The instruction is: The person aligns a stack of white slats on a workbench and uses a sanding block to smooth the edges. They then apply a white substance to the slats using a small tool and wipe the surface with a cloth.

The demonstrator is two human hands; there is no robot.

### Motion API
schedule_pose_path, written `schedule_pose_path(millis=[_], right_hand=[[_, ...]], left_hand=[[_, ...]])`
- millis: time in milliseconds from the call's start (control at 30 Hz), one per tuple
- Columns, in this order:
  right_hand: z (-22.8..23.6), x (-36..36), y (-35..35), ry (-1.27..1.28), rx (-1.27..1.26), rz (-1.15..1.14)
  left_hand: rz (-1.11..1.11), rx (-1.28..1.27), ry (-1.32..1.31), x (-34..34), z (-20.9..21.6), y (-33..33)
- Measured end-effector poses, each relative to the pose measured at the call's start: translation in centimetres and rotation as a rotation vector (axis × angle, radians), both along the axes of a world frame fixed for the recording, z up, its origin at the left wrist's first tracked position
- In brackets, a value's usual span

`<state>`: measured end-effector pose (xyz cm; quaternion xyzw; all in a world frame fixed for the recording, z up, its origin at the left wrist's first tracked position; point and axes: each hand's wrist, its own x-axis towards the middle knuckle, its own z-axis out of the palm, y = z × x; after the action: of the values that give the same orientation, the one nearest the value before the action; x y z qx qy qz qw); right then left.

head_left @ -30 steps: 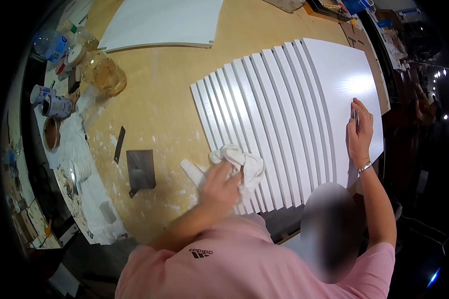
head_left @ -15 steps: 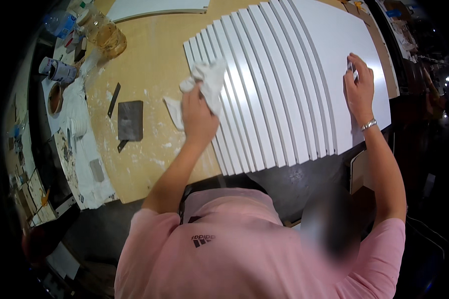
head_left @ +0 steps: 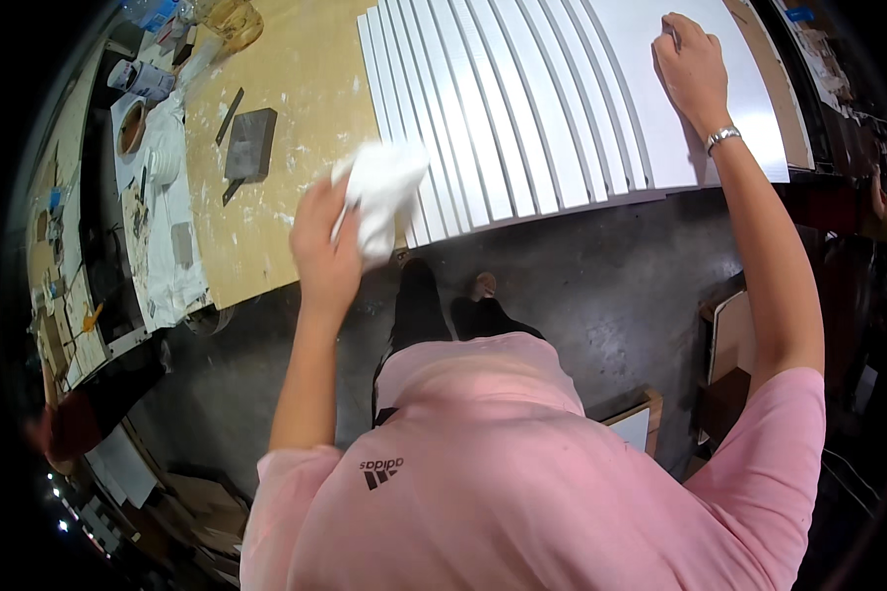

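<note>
A crumpled white cloth (head_left: 389, 182) is gripped in my left hand (head_left: 327, 231), at the near left corner of a fanned stack of overlapping white panels (head_left: 503, 108). The cloth is a little smeared by motion and overlaps the lowest panels' edges. Over the broad topmost panel at the right is my right hand (head_left: 693, 71), its fingers curled and pinched together. Something small and dark shows at those fingertips, too little to name. A grey rectangular block (head_left: 252, 145) rests on the wooden tabletop (head_left: 306, 108), left of the cloth.
A thin dark strip (head_left: 230, 115) lies beside the block. Along the left stand a can (head_left: 142, 80), a round brown container (head_left: 132, 126) and a jar (head_left: 235, 22) of amber contents, near white sheeting (head_left: 172, 281). Boards (head_left: 734, 340) lean at the lower right, above the grey floor.
My left hand and the cloth have come off the panels' left side toward the table's near edge. My right hand stays over the top panel. The whole view has shifted, showing more floor.
</note>
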<state>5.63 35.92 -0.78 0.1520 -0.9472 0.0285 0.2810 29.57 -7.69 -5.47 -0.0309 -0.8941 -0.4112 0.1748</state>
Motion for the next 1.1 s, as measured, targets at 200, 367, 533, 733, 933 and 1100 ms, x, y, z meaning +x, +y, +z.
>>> schedule_pose_path(millis=[200, 367, 533, 733, 933, 1100], right_hand=[[3.6, 2.6, -5.1, -0.028, -0.171, -0.044], [3.8, 3.1, -5.2, -0.026, -0.176, -0.059], [3.4, 2.7, -4.4, -0.026, -0.181, -0.072], [3.5, 2.4, -5.2, -0.024, -0.177, -0.056], [3.8, 3.4, -5.2, -0.022, -0.206, -0.096], [3.8, 3.1, -4.9, -0.014, -0.175, -0.08]], left_hand=[[-0.291, -0.097, 0.044, 4.8, -3.3, 5.7], [-0.165, -0.056, -0.042, 10.5, -2.3, 0.2], [0.008, -0.131, 0.182, 1.0, 3.7, -2.0], [-0.018, -0.281, 0.3, -9.7, -1.7, -3.9], [-0.237, -0.394, -0.255, 1.8, -5.0, -9.5], [0.079, -0.113, -0.11, 5.5, 2.1, -8.4]])
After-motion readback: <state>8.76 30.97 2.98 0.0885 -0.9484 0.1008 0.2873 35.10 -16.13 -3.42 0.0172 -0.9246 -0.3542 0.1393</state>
